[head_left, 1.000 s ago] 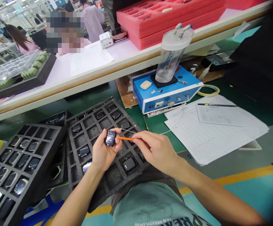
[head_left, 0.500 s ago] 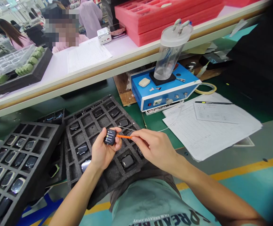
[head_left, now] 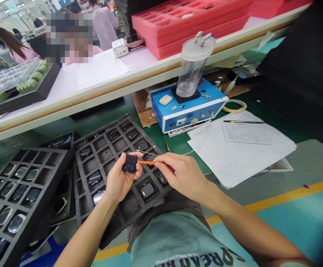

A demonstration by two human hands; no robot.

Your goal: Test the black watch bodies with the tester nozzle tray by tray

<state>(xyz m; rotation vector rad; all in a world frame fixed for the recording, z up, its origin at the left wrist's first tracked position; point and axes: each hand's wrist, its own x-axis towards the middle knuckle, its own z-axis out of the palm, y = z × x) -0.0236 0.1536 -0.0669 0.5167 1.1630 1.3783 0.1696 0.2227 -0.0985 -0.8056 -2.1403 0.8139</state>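
Note:
My left hand (head_left: 119, 180) is closed around a black square smartwatch body (head_left: 130, 163), its screen facing up and dark. In my right hand (head_left: 182, 172), thumb and fingers pinch a thin orange stick (head_left: 146, 162), whose tip meets the watch's right side. A thin grey tube with a metal tip (head_left: 150, 153) also runs out from under my right fingers, above the stick. Both hands are over a dark foam tray (head_left: 93, 196) with watch bodies in some of its compartments. One black watch (head_left: 147, 190) lies in a compartment below my right hand.
To the left, a second foam tray (head_left: 43, 185) of watches is tilted on a stack. Beyond the hands stands a blue control box (head_left: 189, 107) bearing a clear cylinder (head_left: 193, 72). Papers (head_left: 242, 155) lie at right. Red foam trays (head_left: 161, 48) rest on the raised shelf; co-workers sit behind it.
The watch's screen has gone from a lit menu list to dark. The view has shifted slightly; both hands keep nearly the same pose, the orange stick still at the watch's side.

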